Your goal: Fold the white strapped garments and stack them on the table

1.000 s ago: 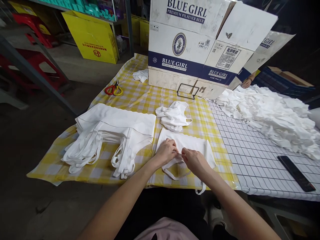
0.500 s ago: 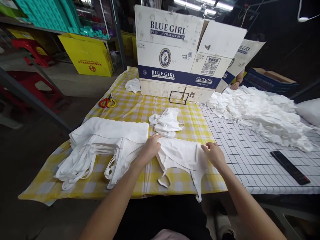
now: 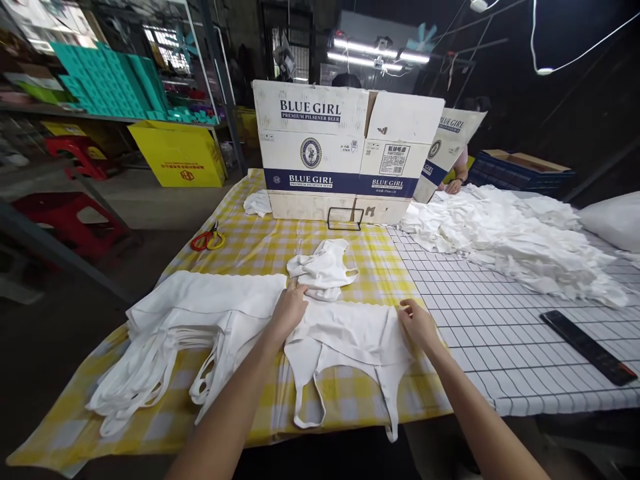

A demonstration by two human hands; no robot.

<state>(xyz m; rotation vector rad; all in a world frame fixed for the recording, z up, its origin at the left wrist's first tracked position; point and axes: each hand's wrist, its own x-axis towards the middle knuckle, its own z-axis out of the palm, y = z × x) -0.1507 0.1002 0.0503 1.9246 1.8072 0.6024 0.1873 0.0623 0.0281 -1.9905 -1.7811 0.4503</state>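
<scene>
A white strappy camisole (image 3: 350, 337) lies spread on the yellow checked cloth in front of me, its straps pointing toward me. At its far left corner, my left hand (image 3: 289, 312) pinches the edge with the fingers together. My right hand (image 3: 419, 325) is closed on the far right corner, fingers curled; part of its grip is hidden. Left of the camisole sits a neat stack of white camisoles (image 3: 210, 293), with several straps hanging toward the near edge. Just beyond my left hand a crumpled white garment (image 3: 323, 265) rests on the cloth.
A large white beer carton (image 3: 315, 143) stands at the back, a black wire stand (image 3: 345, 219) before it. Red-and-yellow scissors (image 3: 207, 239) lie back left. On the right are a heap of white garments (image 3: 500, 233), a dark phone-like slab (image 3: 587, 347) and another person's hand (image 3: 454, 187).
The camisole now lies flatter and wider, its left strap side drawn out to the left and its straps spread toward me. My left hand stays at its far left corner. The view has tilted upward.
</scene>
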